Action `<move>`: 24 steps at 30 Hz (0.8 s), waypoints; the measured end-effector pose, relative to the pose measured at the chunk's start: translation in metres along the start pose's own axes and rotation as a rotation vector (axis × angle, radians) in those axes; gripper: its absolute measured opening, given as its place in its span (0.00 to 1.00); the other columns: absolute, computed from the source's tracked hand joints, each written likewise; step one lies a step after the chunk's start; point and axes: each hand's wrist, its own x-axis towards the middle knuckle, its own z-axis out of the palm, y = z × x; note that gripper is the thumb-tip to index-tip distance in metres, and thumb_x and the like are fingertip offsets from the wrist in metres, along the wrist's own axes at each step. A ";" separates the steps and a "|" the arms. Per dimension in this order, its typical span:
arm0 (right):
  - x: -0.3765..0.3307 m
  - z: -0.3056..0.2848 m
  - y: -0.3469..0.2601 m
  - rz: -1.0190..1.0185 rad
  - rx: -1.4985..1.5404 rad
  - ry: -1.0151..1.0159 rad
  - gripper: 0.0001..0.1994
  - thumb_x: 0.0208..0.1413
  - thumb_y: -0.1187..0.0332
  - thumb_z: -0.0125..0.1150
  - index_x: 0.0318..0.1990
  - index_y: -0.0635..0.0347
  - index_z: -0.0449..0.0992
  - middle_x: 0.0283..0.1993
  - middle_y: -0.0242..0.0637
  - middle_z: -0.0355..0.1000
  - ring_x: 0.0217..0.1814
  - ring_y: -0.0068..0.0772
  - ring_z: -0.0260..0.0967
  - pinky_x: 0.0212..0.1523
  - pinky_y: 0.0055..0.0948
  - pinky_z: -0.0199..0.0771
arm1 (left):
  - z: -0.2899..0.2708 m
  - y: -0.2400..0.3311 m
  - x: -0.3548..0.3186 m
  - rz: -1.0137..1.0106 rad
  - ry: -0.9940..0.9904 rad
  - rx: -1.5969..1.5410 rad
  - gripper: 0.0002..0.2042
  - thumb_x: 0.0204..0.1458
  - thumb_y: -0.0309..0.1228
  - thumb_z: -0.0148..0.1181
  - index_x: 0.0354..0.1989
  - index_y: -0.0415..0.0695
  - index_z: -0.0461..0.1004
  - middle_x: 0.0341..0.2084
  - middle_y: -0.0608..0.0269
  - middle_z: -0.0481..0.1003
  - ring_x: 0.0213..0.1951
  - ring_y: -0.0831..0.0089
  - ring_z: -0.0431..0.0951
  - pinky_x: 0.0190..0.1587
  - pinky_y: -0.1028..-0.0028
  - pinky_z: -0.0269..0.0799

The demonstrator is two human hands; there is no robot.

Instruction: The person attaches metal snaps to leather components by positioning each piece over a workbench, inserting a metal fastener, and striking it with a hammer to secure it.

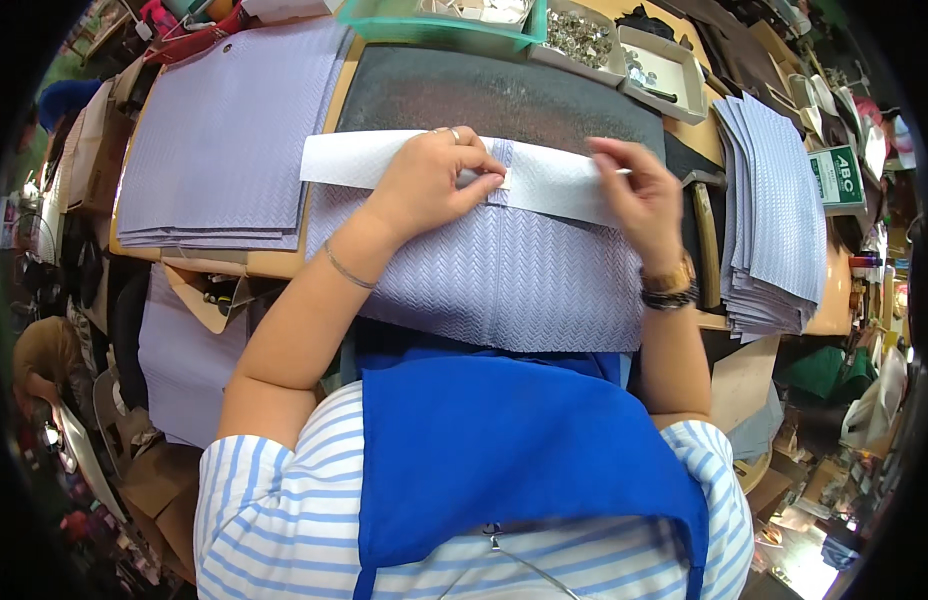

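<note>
A lavender textured sheet [494,280] lies on the bench in front of me, its top edge folded over so the white underside [354,158] shows as a long strip. My left hand [434,180] presses on the middle of that fold, fingertips pinching a small lavender tab [498,172]. My right hand [639,195] rests on the right end of the white strip and pinches a thin light-coloured sliver between thumb and fingers. A dark rubbery mat [504,100] lies under the sheet's upper part.
One stack of lavender sheets [229,140] lies at the left, another [779,220] at the right. A hammer [706,220] lies beside my right hand. A teal tray [434,22] and white boxes of metal fittings [582,40] stand at the back.
</note>
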 end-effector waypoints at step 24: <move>-0.096 -0.025 -0.043 0.192 -0.080 -0.261 0.36 0.67 0.78 0.60 0.79 0.62 0.53 0.79 0.49 0.59 0.77 0.38 0.62 0.72 0.31 0.62 | 0.000 0.000 0.001 -0.033 0.006 0.005 0.05 0.54 0.27 0.72 0.36 0.40 0.85 0.33 0.62 0.80 0.33 0.68 0.79 0.37 0.72 0.74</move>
